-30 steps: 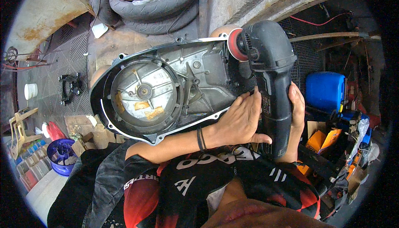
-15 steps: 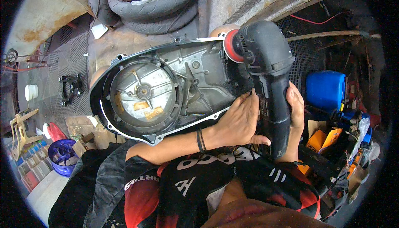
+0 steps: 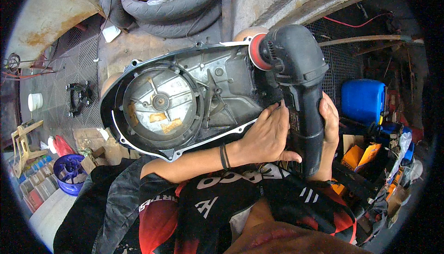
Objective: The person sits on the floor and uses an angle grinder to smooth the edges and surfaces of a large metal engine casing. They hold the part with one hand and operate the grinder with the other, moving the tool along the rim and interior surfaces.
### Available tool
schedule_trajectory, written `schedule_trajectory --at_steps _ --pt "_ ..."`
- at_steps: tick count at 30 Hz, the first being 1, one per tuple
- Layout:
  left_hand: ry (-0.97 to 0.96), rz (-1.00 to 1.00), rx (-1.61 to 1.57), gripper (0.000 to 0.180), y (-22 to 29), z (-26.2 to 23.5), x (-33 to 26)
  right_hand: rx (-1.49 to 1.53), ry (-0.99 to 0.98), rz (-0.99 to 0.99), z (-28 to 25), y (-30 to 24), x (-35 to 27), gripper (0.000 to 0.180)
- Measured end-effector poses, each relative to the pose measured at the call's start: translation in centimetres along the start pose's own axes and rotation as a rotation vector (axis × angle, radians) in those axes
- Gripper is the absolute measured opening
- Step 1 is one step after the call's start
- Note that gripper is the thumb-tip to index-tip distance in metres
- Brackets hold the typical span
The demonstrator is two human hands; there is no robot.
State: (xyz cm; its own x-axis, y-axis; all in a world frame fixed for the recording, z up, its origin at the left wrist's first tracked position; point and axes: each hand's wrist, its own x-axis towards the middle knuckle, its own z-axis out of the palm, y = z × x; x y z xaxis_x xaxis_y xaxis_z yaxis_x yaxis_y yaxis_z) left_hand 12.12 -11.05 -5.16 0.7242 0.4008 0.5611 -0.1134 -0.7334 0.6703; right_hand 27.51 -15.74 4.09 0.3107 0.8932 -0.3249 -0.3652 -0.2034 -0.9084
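Note:
A black power polisher [image 3: 303, 101] with a small red round pad [image 3: 259, 52] at its head lies over the right end of a large metal engine cover [image 3: 231, 85]. Around the right side of the polisher's body wraps my right hand [image 3: 329, 120]. My left hand [image 3: 267, 136], with dark bands at the wrist, is against the other side of the body, fingers stretched along it and thumb on the lower end. The cover's hollow side faces up, and tan patches show in its round recess. My left forearm runs along the cover's near edge.
Tires [image 3: 171, 11] are stacked beyond the cover. A blue jug [image 3: 363, 100] and torn orange boxes [image 3: 360, 154] are at the right. On the left are a purple wheel [image 3: 70, 174], a black metal bracket [image 3: 78, 99] and a white cup [image 3: 35, 102].

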Motion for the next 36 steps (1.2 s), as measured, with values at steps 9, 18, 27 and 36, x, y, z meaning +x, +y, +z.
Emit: schedule_trajectory --at_steps 9,18,27,36 --pt "-0.011 -0.024 -0.035 0.11 0.0 0.2 0.6 -0.038 0.085 -0.012 -1.3 0.5 -0.5 0.058" --pt "-0.03 -0.012 0.028 0.111 -0.1 0.2 1.4 -0.042 0.111 0.013 -1.3 -0.3 -0.3 0.055" --pt "-0.045 -0.013 -0.043 0.112 -0.3 0.9 1.6 0.048 0.212 0.011 -1.3 0.0 -0.6 0.057" --pt "-0.043 -0.012 -0.029 0.11 -0.3 1.1 1.6 0.002 0.124 0.009 -1.6 -0.3 -0.3 0.06"
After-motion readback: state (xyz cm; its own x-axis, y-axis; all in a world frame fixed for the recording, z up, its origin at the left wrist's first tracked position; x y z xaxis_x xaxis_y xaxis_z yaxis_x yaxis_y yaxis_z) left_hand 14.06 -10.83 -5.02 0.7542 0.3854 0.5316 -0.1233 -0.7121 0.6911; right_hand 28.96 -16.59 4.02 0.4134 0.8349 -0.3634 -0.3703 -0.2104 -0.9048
